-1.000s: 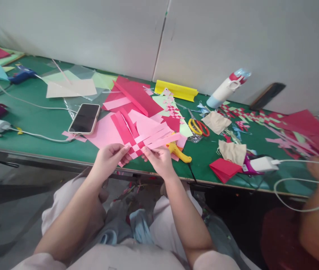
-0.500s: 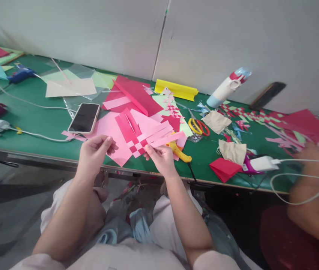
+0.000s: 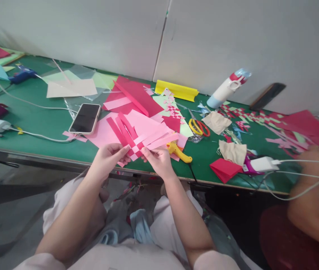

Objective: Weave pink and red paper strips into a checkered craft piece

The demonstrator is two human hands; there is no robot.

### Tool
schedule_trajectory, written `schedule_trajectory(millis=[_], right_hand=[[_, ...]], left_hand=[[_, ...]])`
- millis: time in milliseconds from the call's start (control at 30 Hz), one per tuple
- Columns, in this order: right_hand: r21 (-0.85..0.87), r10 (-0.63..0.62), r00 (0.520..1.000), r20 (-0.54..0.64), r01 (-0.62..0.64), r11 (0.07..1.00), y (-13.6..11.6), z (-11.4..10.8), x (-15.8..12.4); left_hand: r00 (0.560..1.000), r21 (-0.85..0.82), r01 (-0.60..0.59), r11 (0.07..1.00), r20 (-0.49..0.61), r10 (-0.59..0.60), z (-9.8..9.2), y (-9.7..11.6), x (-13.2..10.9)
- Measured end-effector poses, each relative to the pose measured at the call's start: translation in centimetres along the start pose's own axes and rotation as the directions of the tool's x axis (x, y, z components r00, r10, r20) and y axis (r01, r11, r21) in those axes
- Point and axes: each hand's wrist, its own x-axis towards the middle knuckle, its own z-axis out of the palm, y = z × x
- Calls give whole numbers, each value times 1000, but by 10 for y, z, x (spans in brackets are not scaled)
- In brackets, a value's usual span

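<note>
A woven piece of red and pink paper strips (image 3: 137, 138) is held up just above the front edge of the green table (image 3: 35, 123). My left hand (image 3: 107, 159) pinches its lower left corner, fingers closed on the strips. At the lower right of the weave, my right hand (image 3: 158, 161) pinches the pink strips. Loose strip ends fan out up and to the right. Sheets of pink paper (image 3: 103, 133) and red paper (image 3: 138, 95) lie flat behind the weave.
A phone (image 3: 85, 118) lies left of the paper. Yellow glue gun (image 3: 179, 151), scissors (image 3: 199, 126), a white bottle (image 3: 224, 88), a folded red sheet (image 3: 224, 168) and chargers with cables lie around. Another person's arm (image 3: 311, 187) reaches in at right.
My left hand, which was out to the left away from the weave half a second ago, has come back and pinched its lower left corner. The weave has shifted slightly towards me.
</note>
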Motion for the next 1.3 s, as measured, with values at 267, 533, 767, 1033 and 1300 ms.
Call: schedule_trajectory(millis=[267,533,767,1033,1300], right_hand=[[10,6,1000,-20,-6,1000,2,-4,1],[-25,8,1000,5,-8,1000,4,0,0],[-38,-17,1000,-16,16,999,4,-3,1],[45,16,998,-52,-14,999,3,-5,2],[57,30,998,-52,-27,998,4,-3,2]], left_hand=[[999,-67,0,998,46,3,-10,3,2],[997,91,-73,993,29,71,-3,-1,1],[989,66,31,997,144,-40,-6,1,0],[957,154,-224,962,-150,247,-18,-3,3],[931,349,-141,926,-272,244,-5,1,-7]])
